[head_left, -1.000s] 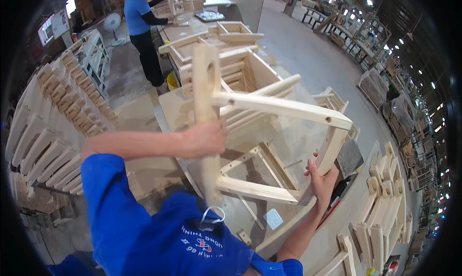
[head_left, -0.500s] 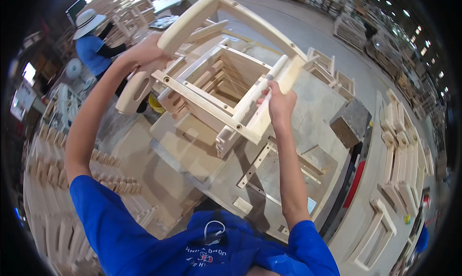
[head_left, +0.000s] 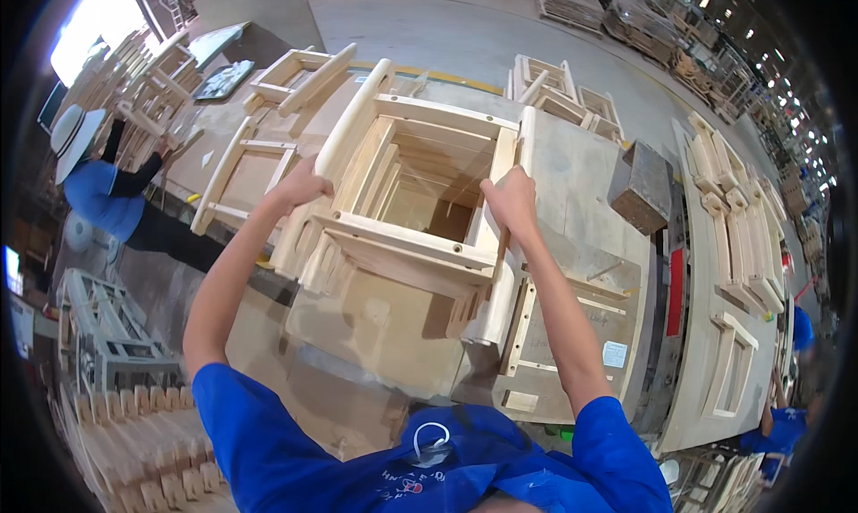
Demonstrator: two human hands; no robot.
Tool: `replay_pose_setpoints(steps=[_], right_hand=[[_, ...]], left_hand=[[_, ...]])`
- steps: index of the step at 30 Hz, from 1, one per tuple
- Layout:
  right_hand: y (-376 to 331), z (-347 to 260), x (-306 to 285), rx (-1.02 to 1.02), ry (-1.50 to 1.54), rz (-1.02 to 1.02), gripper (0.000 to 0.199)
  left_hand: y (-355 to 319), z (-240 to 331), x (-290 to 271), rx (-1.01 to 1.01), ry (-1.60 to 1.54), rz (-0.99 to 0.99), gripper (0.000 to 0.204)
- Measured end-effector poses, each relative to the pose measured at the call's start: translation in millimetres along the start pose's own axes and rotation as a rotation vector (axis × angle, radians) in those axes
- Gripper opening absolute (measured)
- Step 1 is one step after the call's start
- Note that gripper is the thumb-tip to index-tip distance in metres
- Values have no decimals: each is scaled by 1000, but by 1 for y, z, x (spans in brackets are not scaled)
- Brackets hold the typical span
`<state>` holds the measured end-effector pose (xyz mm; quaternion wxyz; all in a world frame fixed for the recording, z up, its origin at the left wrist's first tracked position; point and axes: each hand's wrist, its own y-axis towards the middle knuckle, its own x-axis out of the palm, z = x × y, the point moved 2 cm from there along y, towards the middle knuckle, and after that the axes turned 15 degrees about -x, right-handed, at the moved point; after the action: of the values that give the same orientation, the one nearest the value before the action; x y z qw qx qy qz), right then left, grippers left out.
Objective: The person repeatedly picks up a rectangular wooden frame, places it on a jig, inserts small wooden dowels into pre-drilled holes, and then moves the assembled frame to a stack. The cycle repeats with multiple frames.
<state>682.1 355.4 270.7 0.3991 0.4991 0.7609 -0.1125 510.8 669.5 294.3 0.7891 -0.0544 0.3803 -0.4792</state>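
Observation:
A pale wooden chair frame [head_left: 416, 239], with rounded side posts and screw holes along its rails, lies level on top of a stack of similar frames [head_left: 393, 285]. My left hand [head_left: 302, 189] is wrapped round its left side, next to the rounded post. On the right side, my right hand [head_left: 511, 202] grips the rail, thumb on top and fingers partly hidden. Through the opening, the stacked wooden sides below are visible. Whether the held frame rests fully on the stack, I cannot tell.
Right of the stack, a flat slatted wooden frame [head_left: 525, 330] lies on the worktable [head_left: 572, 182] near a dark metal block [head_left: 642, 187]. More frames [head_left: 737, 218] lie on the right-hand bench. At left works a person in a hat [head_left: 103, 178]; wooden parts [head_left: 147, 424] stand in rows lower left.
The chair frame has come down from a raised, tilted position to lie level on the stack. Both hands have moved with it, the left one lower and inward. My view has shifted.

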Motion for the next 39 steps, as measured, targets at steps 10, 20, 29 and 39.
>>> replay_pose_setpoints(steps=[10,20,29,39], right_hand=[[-14,-8,8,-87,-46,159,33],[-37,-20,9,-161,-66,249,24],[-28,-8,32,-152,78,314,18],[-173,14,-43,-255,142,609,22]], left_hand=[[14,-20,2,43,-75,-62,69],[-3,-3,5,624,391,393,68],[-16,-21,61,760,854,-29,40],[-48,22,78,710,1211,-173,51]])
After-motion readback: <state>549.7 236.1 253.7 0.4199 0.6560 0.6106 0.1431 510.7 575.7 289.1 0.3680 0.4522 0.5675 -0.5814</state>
